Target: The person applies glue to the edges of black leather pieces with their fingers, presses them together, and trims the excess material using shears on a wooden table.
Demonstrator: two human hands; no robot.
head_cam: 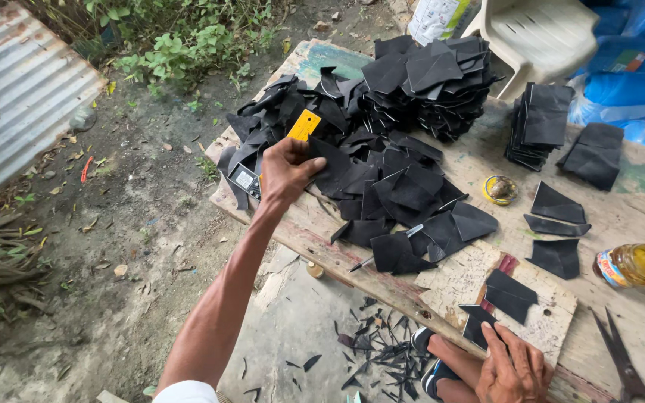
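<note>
Head camera, looking down at a worn wooden workbench (621, 224) standing outdoors on bare ground.

The left hand (287, 168) reaches out to the bench's far left edge and pinches a small yellow card (304, 125) between thumb and fingers, above a loose heap of black cut pieces (382, 179). Just left of that hand, at the bench edge, lies a small black box with a white label (245, 179).

The right hand (513, 369) lies flat and unclenched at the bench's near edge, fingertips touching a black piece (507, 295) on a pale cutting board (464, 280).

A pen (386, 248) lies at the heap's near side. Toward the bench's right sit a small round tin (499, 189) and a glass jar (634, 264). Scissors (621, 358) lie at the near right corner. Neat stacks of black pieces (431, 78) stand at the far side.
</note>
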